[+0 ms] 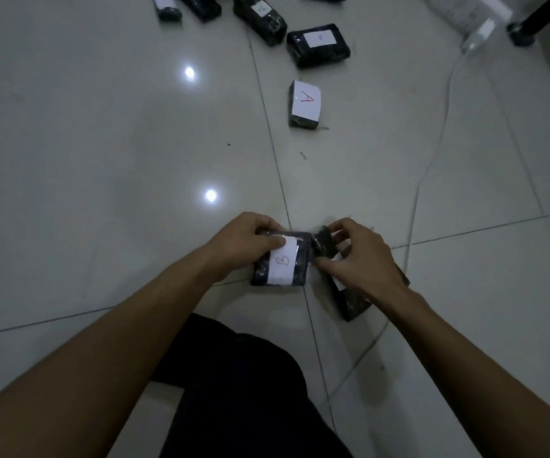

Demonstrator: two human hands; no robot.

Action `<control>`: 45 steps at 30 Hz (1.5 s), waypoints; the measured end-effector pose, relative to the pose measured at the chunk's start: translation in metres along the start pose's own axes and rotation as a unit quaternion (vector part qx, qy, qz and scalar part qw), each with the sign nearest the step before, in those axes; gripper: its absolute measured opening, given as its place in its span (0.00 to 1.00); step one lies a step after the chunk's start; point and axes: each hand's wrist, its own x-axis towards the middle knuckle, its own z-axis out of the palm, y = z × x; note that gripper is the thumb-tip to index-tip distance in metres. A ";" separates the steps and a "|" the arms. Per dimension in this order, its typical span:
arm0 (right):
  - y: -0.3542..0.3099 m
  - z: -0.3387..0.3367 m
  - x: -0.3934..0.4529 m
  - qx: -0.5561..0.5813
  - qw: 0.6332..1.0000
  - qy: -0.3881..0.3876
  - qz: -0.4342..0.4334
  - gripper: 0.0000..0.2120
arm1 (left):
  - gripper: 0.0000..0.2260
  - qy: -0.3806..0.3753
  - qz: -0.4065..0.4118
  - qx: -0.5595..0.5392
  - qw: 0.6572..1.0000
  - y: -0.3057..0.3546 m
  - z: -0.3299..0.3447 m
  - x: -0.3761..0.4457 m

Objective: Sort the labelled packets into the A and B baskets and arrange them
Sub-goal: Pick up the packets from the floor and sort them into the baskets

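Two hands work low over the tiled floor (101, 160): my left hand (247, 239) grips the B packet (281, 261), thumb on its label, while my right hand (359, 256) pinches a second dark packet (349, 299) just beside it. Farther off lies the A packet (305, 105), with more packets (318, 44) beyond and a white cable (432, 153) trailing on my right.

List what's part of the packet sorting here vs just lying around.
Job:
B packet, gripped by left hand
dark packet, under right hand
A packet
other black packets

Lying about:
white cable
clear plastic bottle
black furniture leg
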 end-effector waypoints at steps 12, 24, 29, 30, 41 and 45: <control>-0.188 0.032 0.113 0.115 0.978 -0.076 -0.156 0.22 | 0.04 0.265 0.042 -0.175 0.947 -0.022 -0.155 -0.048; -0.484 0.142 0.060 0.124 0.851 -0.236 -0.453 0.24 | 0.04 0.689 0.048 -0.268 0.672 -0.107 -0.304 -0.249; -0.554 0.192 -0.006 0.112 0.788 -0.273 -0.540 0.24 | 0.03 0.749 0.002 -0.279 0.601 -0.146 -0.299 -0.317; -0.562 0.201 -0.018 0.105 0.777 -0.283 -0.553 0.24 | 0.04 0.749 -0.015 -0.285 0.598 -0.153 -0.297 -0.327; -0.548 0.277 -0.052 -0.073 0.731 -0.273 -0.621 0.28 | 0.10 0.728 -0.131 -0.243 0.627 -0.198 -0.260 -0.365; -0.533 0.276 -0.045 -0.059 0.717 -0.261 -0.643 0.23 | 0.15 0.707 -0.239 -0.077 0.661 -0.212 -0.255 -0.365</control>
